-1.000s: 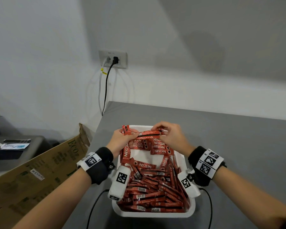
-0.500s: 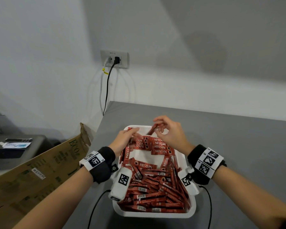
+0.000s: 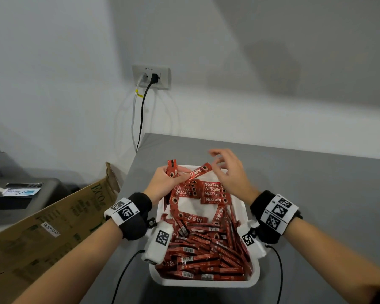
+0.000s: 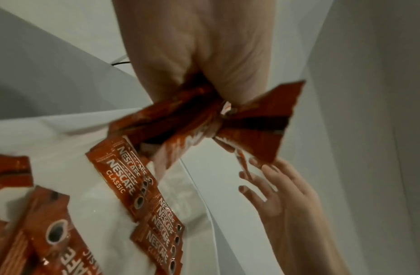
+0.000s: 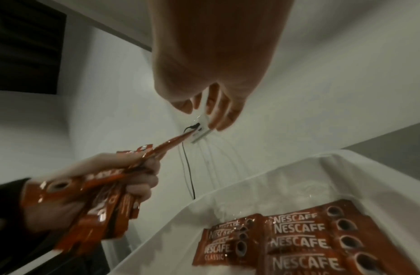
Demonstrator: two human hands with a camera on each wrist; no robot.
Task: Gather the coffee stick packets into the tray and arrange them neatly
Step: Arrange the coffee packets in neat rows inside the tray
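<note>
Two hands over the far end of the white tray (image 3: 206, 283), head view. Your left hand (image 3: 162, 183) grips a small bunch of red Nescafe stick packets (image 3: 185, 175) above the tray's far-left corner; one packet sticks up past the rim, another slants right toward your right hand (image 3: 228, 174). Right hand is just beyond the far rim, fingers spread, holding nothing. Neat row of packets (image 3: 213, 193) lies flat at the tray's far end; loose heap of packets (image 3: 206, 249) fills the near end. Tray sits on the grey table (image 3: 316, 194).

Left wrist view: left hand (image 4: 204, 46) clamped round the bunch (image 4: 227, 119), ends fanning out both sides; right hand (image 4: 282, 195) beside the tray, fingers apart.

Right wrist view: right hand (image 5: 211, 65) loose and empty; one slanted packet (image 5: 173, 141) from your left hand (image 5: 105, 186) points toward its fingertips, contact unclear. Row (image 5: 298, 240) flat on the tray floor.
</note>
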